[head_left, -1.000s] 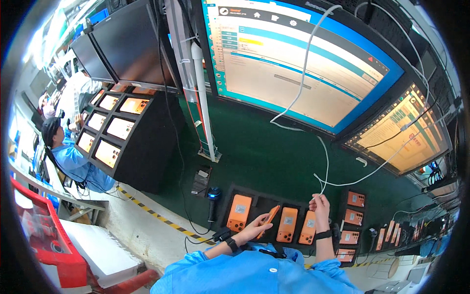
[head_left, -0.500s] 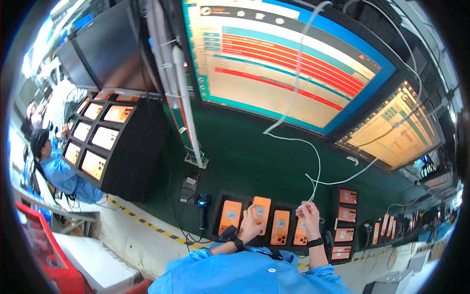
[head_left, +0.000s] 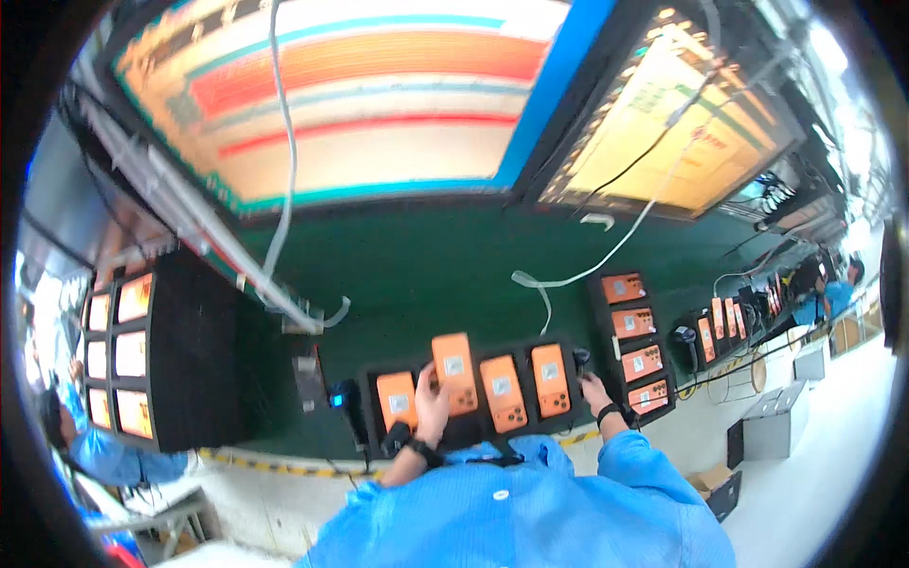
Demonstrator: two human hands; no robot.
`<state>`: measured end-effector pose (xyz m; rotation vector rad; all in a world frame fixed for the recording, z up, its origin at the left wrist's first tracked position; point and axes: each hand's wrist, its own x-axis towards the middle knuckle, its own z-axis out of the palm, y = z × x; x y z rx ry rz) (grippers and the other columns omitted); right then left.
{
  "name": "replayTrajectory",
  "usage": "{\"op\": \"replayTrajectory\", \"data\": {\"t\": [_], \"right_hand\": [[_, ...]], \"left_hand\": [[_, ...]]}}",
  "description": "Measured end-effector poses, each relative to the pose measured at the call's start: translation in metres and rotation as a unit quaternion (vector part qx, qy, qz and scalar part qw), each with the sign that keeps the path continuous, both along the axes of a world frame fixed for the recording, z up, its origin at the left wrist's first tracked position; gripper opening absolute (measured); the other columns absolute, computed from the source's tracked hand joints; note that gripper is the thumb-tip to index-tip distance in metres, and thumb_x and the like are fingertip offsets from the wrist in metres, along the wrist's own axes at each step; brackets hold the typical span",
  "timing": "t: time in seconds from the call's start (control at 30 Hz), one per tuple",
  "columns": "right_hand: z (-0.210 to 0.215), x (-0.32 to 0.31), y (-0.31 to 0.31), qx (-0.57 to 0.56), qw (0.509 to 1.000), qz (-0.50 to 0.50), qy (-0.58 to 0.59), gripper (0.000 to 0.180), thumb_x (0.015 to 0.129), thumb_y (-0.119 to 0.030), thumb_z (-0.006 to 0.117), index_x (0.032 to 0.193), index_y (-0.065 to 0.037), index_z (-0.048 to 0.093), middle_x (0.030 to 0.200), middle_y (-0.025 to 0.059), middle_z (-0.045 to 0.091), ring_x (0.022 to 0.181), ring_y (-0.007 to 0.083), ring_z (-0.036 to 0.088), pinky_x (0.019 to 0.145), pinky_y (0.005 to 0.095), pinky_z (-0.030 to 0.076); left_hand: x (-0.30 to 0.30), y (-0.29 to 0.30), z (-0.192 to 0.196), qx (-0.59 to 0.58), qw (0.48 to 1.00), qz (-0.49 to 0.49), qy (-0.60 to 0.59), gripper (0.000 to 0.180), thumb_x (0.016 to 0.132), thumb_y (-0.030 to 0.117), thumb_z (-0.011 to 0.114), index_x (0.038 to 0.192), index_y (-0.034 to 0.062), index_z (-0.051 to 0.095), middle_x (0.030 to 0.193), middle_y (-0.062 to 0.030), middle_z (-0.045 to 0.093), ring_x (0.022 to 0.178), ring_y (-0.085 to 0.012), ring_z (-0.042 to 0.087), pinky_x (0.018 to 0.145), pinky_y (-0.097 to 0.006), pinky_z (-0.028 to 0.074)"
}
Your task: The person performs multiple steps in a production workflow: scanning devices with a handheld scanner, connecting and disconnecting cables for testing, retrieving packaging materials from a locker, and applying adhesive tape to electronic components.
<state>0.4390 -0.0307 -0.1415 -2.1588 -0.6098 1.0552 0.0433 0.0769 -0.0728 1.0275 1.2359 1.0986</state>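
Fingers of the left hand hold one orange phone, one matching phone lying left of them and two more phones right, while fingers of the right hand, grip impossible to tell, meet one dark device, four phones farther right.

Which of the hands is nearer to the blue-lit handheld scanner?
Left. The left hand holds an orange phone to the right of the scanner; the right hand is much farther to the scanner's right.
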Motion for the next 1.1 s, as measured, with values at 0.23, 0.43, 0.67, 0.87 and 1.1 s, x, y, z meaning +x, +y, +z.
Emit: {"op": "replayTrajectory", "data": {"t": [0.23,0.43,0.67,0.87,1.1], "right_hand": [[0.144,-0.052,0.019,0.184,0.905,-0.097,0.371,0.045,0.078,-0.013,0.053,0.121,-0.002,0.049,0.069,0.0037,0.048,0.056,0.0115,0.045,0.054,0.0239,0.038],[0.189,-0.163,0.044,0.065,0.92,0.092,0.376,0.037,0.078,-0.002,0.056,0.114,0.002,0.053,0.07,0.0026,0.052,0.053,0.0103,0.047,0.05,0.0238,0.038],[0.177,-0.194,0.053,0.058,0.913,0.182,0.361,0.036,0.081,-0.005,0.057,0.116,-0.002,0.054,0.071,0.0015,0.054,0.056,0.0087,0.05,0.053,0.0236,0.042],[0.181,-0.198,0.058,0.04,0.919,0.152,0.36,0.018,0.082,-0.007,0.056,0.1,-0.004,0.054,0.07,0.0022,0.053,0.055,0.0097,0.051,0.053,0.0241,0.042],[0.181,-0.191,0.058,0.033,0.907,0.138,0.395,0.032,0.082,-0.008,0.058,0.113,-0.003,0.054,0.071,0.0021,0.054,0.054,0.0092,0.051,0.051,0.023,0.043]], "left_hand": [[-0.011,0.012,0.009,-0.09,0.995,-0.029,-0.032,0.04,0.084,-0.004,0.051,0.124,0.0022,0.045,0.107,-0.0121,0.059,0.1,-0.0172,0.056,0.085,-0.029,0.045],[-0.011,0.013,0.024,-0.121,0.99,-0.049,-0.058,0.041,0.083,-0.006,0.052,0.122,0.0021,0.044,0.112,-0.0123,0.057,0.105,-0.0197,0.056,0.089,-0.031,0.046],[-0.01,0.008,0.03,-0.121,0.991,-0.049,-0.031,0.038,0.085,-0.002,0.055,0.121,0.0035,0.045,0.11,-0.0103,0.058,0.103,-0.0178,0.056,0.089,-0.03,0.045],[-0.01,0.005,-0.002,-0.088,0.995,-0.032,-0.043,0.033,0.089,0.005,0.057,0.12,0.0043,0.047,0.106,-0.0078,0.062,0.096,-0.015,0.058,0.082,-0.029,0.046],[-0.009,0.01,0.005,-0.074,0.996,-0.038,-0.036,0.035,0.089,0.008,0.059,0.122,0.0027,0.046,0.1,-0.0096,0.062,0.084,-0.0133,0.059,0.064,-0.026,0.048]]}}
